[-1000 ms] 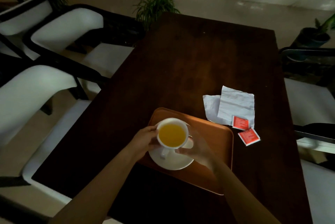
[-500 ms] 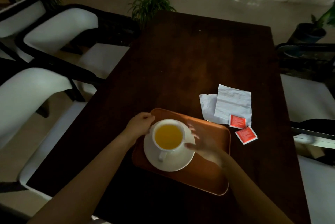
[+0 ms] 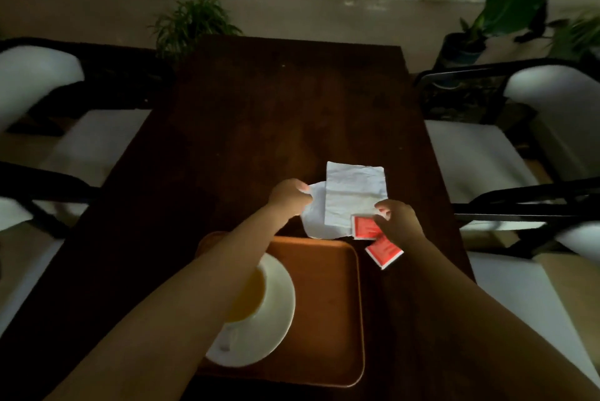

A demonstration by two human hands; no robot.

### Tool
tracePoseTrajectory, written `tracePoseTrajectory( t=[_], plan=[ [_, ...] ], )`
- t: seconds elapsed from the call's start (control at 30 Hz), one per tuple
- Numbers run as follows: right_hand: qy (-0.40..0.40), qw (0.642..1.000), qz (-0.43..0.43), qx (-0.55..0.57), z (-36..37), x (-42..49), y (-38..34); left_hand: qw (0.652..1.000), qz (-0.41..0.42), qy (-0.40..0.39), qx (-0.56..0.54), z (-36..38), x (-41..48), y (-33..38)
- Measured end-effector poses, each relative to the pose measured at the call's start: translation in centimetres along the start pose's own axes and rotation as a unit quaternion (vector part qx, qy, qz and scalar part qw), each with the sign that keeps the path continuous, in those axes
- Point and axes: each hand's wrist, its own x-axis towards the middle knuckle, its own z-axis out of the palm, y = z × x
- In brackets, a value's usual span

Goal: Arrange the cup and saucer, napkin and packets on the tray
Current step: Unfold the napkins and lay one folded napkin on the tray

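The orange tray point(image 3: 324, 303) sits at the near end of the dark table point(image 3: 276, 115), and everything else is best read off it. On its left half rests the white saucer point(image 3: 272, 313) with the cup point(image 3: 246, 293) of yellow drink on it, mostly hidden under the person's left forearm, so that part of the job looks done. Just beyond the tray's far edge lie the white napkins point(image 3: 347, 199), two overlapping sheets, and at its far right corner the two red packets point(image 3: 373, 235), one on the napkin's corner and one on bare wood. The left hand point(image 3: 289, 197) has its fingers closed on the napkin's left edge, apparently pinching it. The right hand point(image 3: 397, 219) curls down over the packets and the napkin's right corner; whether it grips anything I cannot tell. Taking the paper from both sides makes sense, since a limp sheet lifted by one edge would tip the packet off. The tray's right half is bare, likely kept for these.
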Motion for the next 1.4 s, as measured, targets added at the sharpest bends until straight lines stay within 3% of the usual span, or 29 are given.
tracePoseTrajectory(
  t=[0.13, 0.27, 0.43, 0.67, 0.8, 0.9, 1.07, 1.23, 1.33, 1.4],
  plan=[
    [0.04, 0.998, 0.047, -0.021, 0.0, 2.1, 1.7, 1.0, -0.009, 0.002, 0.021, 4.2, 3.2, 0.5],
    [0.088, 0.988, 0.11, 0.057, 0.2, 4.4, 2.2, 0.999, -0.008, 0.024, 0.037, 5.9, 5.6, 0.9],
    [0.084, 0.967, 0.188, 0.151, 0.8, 6.8, 1.2, 0.998, -0.045, 0.014, -0.035, 6.6, 7.7, 1.3],
    [0.099, 0.949, 0.243, 0.178, 1.1, 7.5, 1.1, 0.993, -0.071, -0.036, -0.09, 6.8, 8.1, 1.6],
    [0.071, 0.949, 0.245, 0.187, 0.7, 7.6, 0.9, 0.988, -0.062, -0.041, -0.133, 6.6, 7.9, 1.8],
    [0.106, 0.94, 0.231, 0.227, 0.5, 7.3, 0.8, 0.992, -0.023, -0.032, -0.117, 6.3, 7.5, 1.7],
    [0.147, 0.939, 0.148, 0.272, -0.1, 5.9, 0.2, 0.999, 0.021, 0.022, -0.031, 5.9, 6.3, 1.8],
    [0.152, 0.932, 0.086, 0.317, -1.7, 4.7, -0.7, 0.995, 0.021, 0.055, -0.078, 4.5, 5.1, 2.8],
    [0.153, 0.92, 0.06, 0.356, -3.4, 4.0, -1.4, 0.984, 0.035, 0.005, -0.173, 2.9, 3.9, 3.8],
    [0.151, 0.911, 0.042, 0.381, -4.8, 3.5, -1.9, 0.981, 0.058, -0.046, -0.18, 2.0, 3.0, 4.5]
  ],
)
